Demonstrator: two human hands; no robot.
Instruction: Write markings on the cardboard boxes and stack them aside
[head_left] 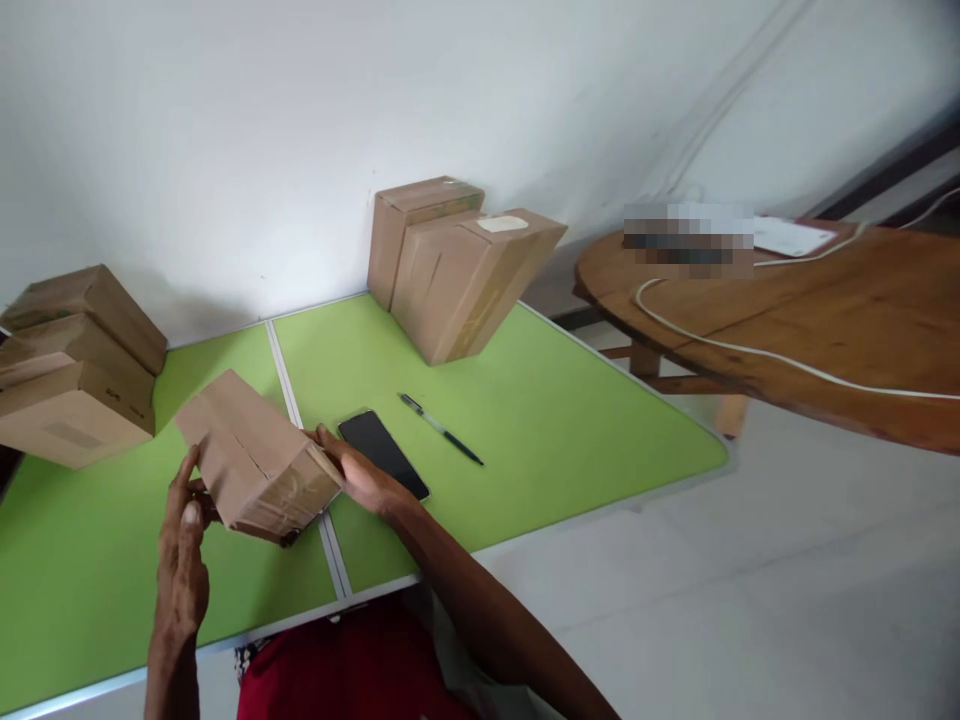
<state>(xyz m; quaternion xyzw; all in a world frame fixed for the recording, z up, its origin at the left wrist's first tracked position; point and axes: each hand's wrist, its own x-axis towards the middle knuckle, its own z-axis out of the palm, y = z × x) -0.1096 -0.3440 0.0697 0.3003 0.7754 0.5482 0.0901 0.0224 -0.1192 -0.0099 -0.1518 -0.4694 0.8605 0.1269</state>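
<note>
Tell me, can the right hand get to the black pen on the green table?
Probably yes. The right hand grips the cardboard box, so it must let go first. Only the flat phone lies between it and the pen on the table.

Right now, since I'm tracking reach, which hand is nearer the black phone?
Right. The right hand grips the cardboard box's end right beside the phone, partly overlapping it. The left hand holds the box's opposite end, the box between it and the phone.
</note>
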